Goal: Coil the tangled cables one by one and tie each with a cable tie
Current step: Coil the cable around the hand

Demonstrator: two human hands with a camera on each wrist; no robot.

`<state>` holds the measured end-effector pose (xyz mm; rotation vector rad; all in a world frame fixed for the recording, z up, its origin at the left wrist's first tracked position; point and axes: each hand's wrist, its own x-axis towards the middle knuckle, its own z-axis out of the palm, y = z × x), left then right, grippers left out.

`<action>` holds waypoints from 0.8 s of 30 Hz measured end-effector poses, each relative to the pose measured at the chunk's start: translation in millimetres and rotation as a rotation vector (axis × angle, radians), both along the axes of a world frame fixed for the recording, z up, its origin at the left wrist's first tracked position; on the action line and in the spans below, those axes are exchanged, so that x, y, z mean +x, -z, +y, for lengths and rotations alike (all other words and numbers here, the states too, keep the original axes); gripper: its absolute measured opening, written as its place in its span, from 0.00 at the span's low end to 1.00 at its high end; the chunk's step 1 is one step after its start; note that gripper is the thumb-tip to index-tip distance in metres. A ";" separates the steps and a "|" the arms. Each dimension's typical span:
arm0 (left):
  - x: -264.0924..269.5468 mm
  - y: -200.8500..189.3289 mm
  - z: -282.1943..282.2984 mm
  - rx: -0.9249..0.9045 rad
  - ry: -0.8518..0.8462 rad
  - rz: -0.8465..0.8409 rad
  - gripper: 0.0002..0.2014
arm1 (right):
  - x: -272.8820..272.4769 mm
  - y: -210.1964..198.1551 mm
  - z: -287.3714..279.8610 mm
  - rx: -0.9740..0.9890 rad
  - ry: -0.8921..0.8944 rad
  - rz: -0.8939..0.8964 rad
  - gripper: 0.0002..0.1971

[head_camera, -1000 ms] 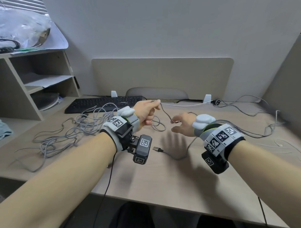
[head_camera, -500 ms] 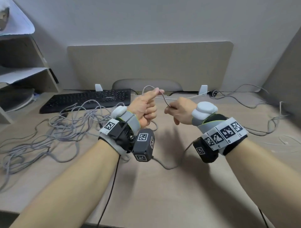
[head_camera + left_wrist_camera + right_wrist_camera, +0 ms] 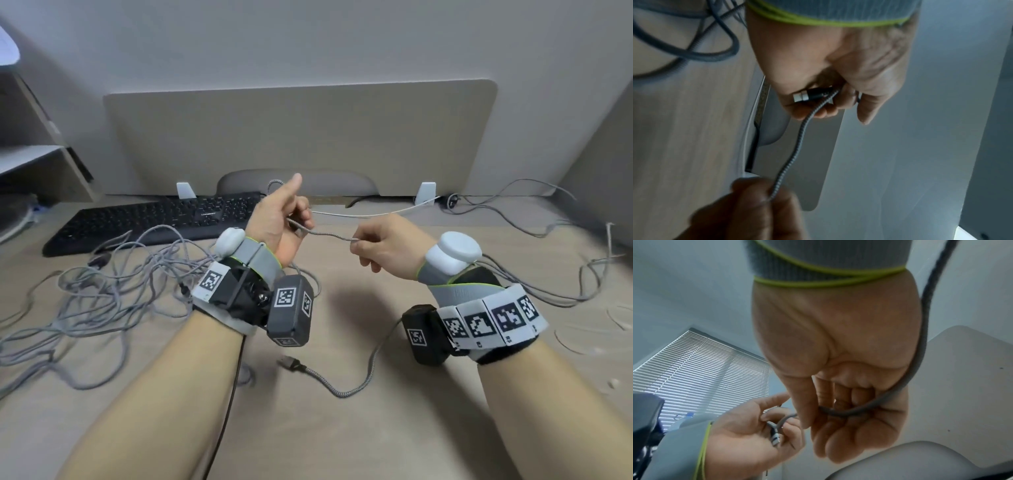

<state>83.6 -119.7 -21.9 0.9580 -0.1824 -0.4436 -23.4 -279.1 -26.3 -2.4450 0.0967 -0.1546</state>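
Note:
A grey braided cable (image 3: 329, 236) stretches between my two hands above the desk. My left hand (image 3: 284, 222) grips its end, with a small loop rising behind the thumb; the black and silver plug (image 3: 809, 96) lies in the curled fingers. My right hand (image 3: 380, 248) pinches the same cable (image 3: 851, 413) a short way along. From there the cable hangs under my right wrist and runs across the desk to a USB plug (image 3: 291, 364). A tangle of grey cables (image 3: 102, 301) lies at the left.
A black keyboard (image 3: 164, 219) sits at the back left before a beige divider panel (image 3: 301, 137). More thin cables (image 3: 548, 274) sprawl at the right, and a white cable (image 3: 370, 215) runs along the back. A shelf unit (image 3: 34, 164) stands at far left.
Both hands have risen off the desk and come closer together. The right hand went from loose fingers to pinching the cable, and the left hand turned thumb up.

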 end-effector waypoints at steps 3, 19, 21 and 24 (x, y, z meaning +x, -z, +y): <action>7.2 -13.9 14.5 -0.116 -0.001 0.058 0.21 | -4.7 -0.8 -10.5 -0.022 0.057 0.007 0.09; -16.8 0.1 11.0 0.763 0.222 -0.497 0.05 | -14.0 -12.2 -11.4 0.287 0.101 -0.102 0.18; -22.1 2.4 8.0 0.805 0.286 -0.566 0.09 | -14.7 -15.9 -10.0 0.381 0.107 -0.105 0.18; -25.2 7.0 2.8 0.857 0.256 -0.646 0.22 | -17.5 -22.6 -5.3 0.484 0.119 -0.111 0.18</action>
